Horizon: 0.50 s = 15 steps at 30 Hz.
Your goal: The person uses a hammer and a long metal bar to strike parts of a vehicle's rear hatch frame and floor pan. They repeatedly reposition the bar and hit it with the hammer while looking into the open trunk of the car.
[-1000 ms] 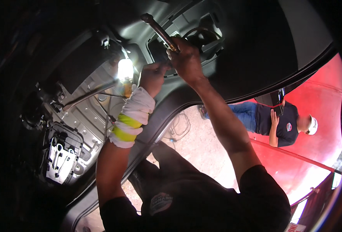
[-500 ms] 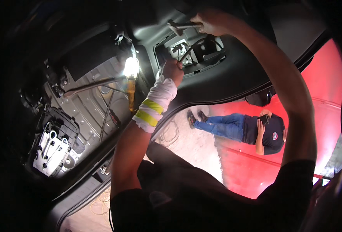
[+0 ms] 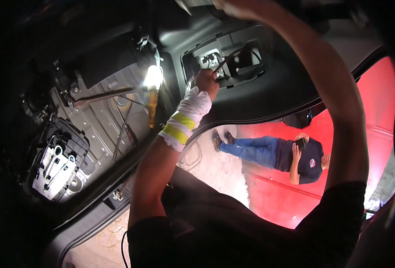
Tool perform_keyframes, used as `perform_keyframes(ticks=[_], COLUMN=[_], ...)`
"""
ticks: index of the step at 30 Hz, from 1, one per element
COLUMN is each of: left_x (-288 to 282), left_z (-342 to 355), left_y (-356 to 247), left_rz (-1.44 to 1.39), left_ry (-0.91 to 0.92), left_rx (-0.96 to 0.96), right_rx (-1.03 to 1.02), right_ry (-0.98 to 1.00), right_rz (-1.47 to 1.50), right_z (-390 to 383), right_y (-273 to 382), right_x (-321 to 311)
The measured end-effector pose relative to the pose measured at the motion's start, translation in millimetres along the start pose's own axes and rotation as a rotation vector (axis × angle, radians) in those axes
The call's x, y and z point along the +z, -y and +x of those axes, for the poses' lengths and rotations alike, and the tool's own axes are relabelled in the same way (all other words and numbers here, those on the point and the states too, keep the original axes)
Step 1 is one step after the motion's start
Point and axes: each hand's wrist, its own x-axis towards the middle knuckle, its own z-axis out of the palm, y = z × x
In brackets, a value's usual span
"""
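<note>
My left hand (image 3: 206, 84) is closed around a thin dark metal rod (image 3: 222, 64), its wrist wrapped in white cloth with yellow bands. From that fist the rod reaches into a rectangular opening (image 3: 267, 67) in the dark trim panel (image 3: 246, 100) of a vehicle's cargo area. A pale metal plate with holes (image 3: 211, 59) shows inside the opening. My right hand (image 3: 240, 8) is raised at the top edge, above the opening, closed on a hammer. Only a blurred part of the hammer (image 3: 183, 6) shows there; its handle is mostly out of sight.
A lit work lamp (image 3: 153, 80) with a yellow handle (image 3: 153, 109) hangs left of my left forearm. Tools lie in a black tray (image 3: 83, 147) on the bare metal panel (image 3: 108, 107). Beyond the door frame a person (image 3: 291, 156) in jeans holds a dark device.
My right hand and the hammer have gone up, away from the opening, toward the top edge. The left hand still grips the rod. The view has shifted slightly.
</note>
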Motion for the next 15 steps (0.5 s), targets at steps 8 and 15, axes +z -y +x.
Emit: perform_keyframes(ticks=[8,15], left_x=[-7.7,8.8], left_z=[-8.8,10.7], left_y=[18.1,35.7], left_rz=[-0.009,0.192], left_ry=[0.054,-0.014], left_rx=[-0.010,0.269], right_rx=[-0.355,0.117], right_ry=[0.167,-0.248], right_rz=[0.116,0.781], right_z=[-41.1,-77.7], right_y=[8.7,59.5], right_x=[73.3,10.1])
